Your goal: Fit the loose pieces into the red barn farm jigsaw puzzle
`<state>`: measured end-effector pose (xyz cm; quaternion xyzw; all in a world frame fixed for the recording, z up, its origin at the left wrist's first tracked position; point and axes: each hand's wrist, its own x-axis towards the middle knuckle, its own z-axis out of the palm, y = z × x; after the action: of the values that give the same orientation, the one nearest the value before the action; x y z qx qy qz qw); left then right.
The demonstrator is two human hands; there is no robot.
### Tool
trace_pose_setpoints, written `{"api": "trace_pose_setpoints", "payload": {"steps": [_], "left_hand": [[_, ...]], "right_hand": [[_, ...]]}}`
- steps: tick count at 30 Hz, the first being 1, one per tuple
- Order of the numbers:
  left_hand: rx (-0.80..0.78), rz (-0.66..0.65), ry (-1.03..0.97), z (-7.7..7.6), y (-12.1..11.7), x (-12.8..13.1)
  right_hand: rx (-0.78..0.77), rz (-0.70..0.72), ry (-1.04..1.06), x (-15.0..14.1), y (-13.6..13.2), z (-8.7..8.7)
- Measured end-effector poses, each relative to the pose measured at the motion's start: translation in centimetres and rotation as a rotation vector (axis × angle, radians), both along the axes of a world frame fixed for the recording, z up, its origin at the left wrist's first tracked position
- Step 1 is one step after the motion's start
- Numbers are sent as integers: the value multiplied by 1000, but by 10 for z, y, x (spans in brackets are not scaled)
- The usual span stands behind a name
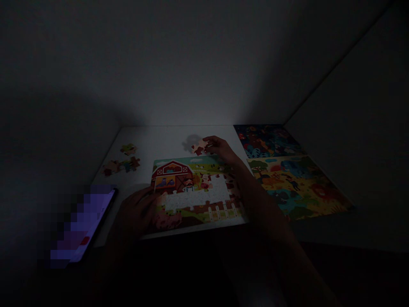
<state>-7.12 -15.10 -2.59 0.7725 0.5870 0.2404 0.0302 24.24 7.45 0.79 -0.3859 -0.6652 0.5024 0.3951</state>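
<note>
Farm puzzle (174, 170) lies on the desk (162, 140) between the hands, a pale gap running across its middle. The right hand (219, 147) grasps a brown-and-cream piece (198, 148) in its fingertips, just beyond the puzzle's far edge. The left hand (137, 211) is at the near left side; whether it grips the puzzle, I cannot tell in the dark. Loose pieces (128, 164) lie to the left, beyond a lit phone (92, 226). Two other picture puzzles (295, 183) lie to the right, one beyond the other.
</note>
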Motion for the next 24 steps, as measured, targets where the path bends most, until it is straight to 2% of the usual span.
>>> {"api": "trace_pose_setpoints", "payload": {"steps": [7,18,24], "left_hand": [[-14,0,-25,-1,-1,1],[-30,29,-29,-2,0,0],[7,26,-15,-3,-1,2]], "right_hand": [[48,-23,-7,4,1,2],[-92,12,147,8,-7,13],[-83,52,104,6,-10,15]]}}
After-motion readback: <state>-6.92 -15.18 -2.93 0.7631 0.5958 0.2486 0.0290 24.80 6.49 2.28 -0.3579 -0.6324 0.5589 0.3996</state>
